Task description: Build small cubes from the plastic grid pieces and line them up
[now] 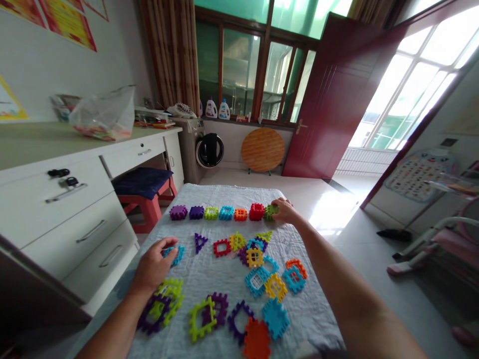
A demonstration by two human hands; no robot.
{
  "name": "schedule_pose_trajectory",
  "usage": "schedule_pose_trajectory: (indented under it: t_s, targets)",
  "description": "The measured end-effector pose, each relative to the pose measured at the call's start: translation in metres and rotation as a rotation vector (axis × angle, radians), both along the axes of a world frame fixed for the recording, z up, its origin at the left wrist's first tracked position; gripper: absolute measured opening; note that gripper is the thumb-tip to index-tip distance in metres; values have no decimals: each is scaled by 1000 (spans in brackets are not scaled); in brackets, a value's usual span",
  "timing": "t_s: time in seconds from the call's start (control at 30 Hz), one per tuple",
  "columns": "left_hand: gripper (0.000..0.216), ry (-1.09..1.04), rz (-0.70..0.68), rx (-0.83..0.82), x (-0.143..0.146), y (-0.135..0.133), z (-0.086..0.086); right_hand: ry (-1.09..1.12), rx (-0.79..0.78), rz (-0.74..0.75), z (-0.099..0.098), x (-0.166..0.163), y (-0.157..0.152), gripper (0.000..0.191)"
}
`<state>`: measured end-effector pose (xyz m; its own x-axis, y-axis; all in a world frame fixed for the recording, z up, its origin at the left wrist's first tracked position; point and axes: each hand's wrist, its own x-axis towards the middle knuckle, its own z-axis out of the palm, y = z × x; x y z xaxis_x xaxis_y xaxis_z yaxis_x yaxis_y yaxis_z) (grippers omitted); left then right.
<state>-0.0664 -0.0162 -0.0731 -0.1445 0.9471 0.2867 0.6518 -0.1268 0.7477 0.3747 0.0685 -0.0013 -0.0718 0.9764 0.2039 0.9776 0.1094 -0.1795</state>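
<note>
My right hand (285,210) has its grip closed around the green block (270,213), fingers curled over its outer side, right at the end of the row. Over on the left, my left hand (159,259) has thumb and fingers closed on a blue piece (178,255), low over the desk (224,273); whether it's lifted, I can't tell.

I read this as lining up the finished blocks, with the green one being set or squared beside the red block (256,212). The next move calls for a soft, level release on the right, no nudging the neighbour, while the left keeps its light pinch.

Further along that row I see orange, blue, lime, indigo and purple blocks. Nearer me, loose pieces spread across the cloth: a purple triangle (200,243), a red frame (222,248), a jumble at right, an orange panel (257,340) by the near edge. Beyond stand a stool (147,194) and a dark red door (337,99).
</note>
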Motion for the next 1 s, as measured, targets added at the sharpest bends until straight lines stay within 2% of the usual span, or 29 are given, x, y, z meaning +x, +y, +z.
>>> schedule_pose_trajectory:
  t_s: [0.33, 0.53, 0.67, 0.73, 0.87, 1.0]
  targets:
    - [35, 6, 15, 14, 1, 0, 3, -63, -66, 24, 2, 2, 19, 48]
    - [36, 9, 4, -14, 1, 0, 3, -50, -67, 19, 3, -2, 12, 55]
    - [35, 21, 6, -10, 5, -4, 9, 1, 16, 34, 9, -8, -17, 59]
    - [34, 29, 5, -7, 7, -5, 11, 41, 48, 121, 10, -14, -41, 56]
    - [31, 104, 7, 44, 6, -4, 14, 99, 7, 323, 3, -33, -97, 59]
    - [27, 194, -9, 181, 8, -6, 27, 106, -63, 420, -7, -50, -145, 72]
